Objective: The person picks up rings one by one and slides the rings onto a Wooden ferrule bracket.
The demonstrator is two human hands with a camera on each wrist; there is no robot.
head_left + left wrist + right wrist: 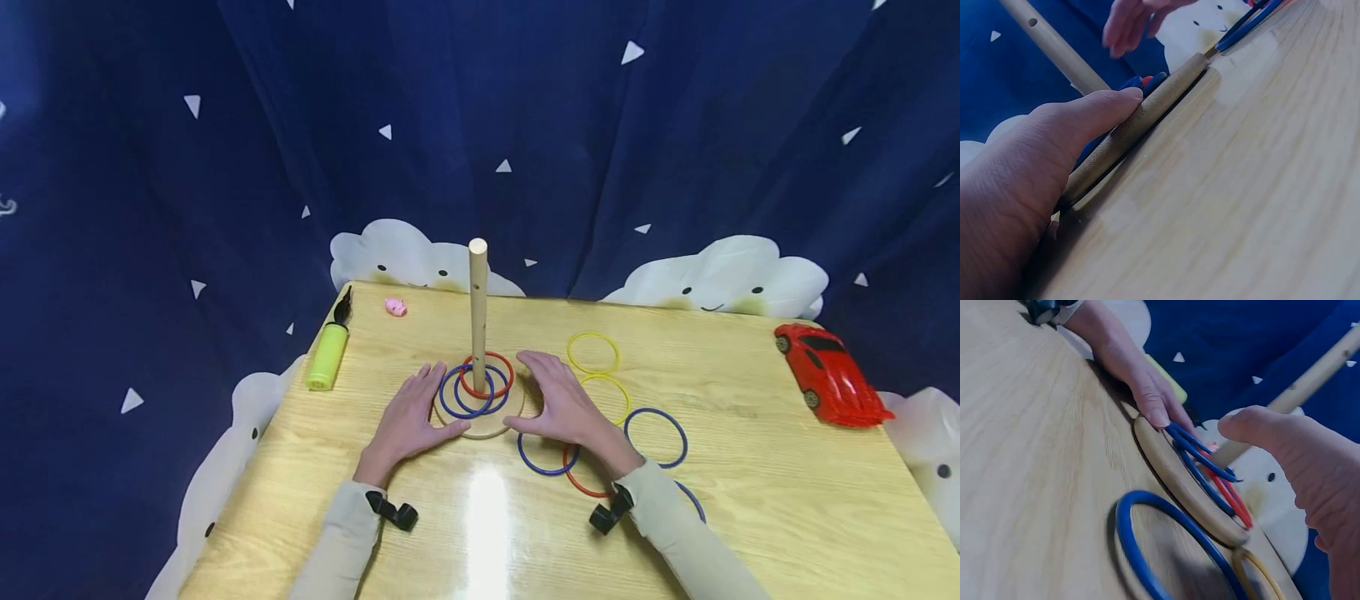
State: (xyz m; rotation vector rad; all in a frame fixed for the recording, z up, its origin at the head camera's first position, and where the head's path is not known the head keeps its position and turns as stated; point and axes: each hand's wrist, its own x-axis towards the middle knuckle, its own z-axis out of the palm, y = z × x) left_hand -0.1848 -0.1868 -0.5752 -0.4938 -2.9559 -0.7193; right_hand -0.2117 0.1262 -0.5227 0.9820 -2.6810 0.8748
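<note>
In the head view, a wooden peg (478, 317) rises from a round wooden base (487, 428) at mid-table. Around the peg's foot lie a red ring (513, 377) and two overlapping blue rings (441, 398). My left hand (408, 417) is at the base's left side, fingers extended, with the thumb (1107, 109) resting on the base rim in the left wrist view. To the right of the base, my right hand (555, 400) hovers with fingers spread and thumb apart. It holds nothing; the right wrist view shows its thumb (1254, 425) raised over the rings.
Right of the base lie two yellow rings (592, 335), several blue rings (655, 409) and a red ring (581, 487), some under my right forearm. A green pump (327, 357) and pink pig figure (395, 307) lie left; a red toy car (832, 375) sits far right.
</note>
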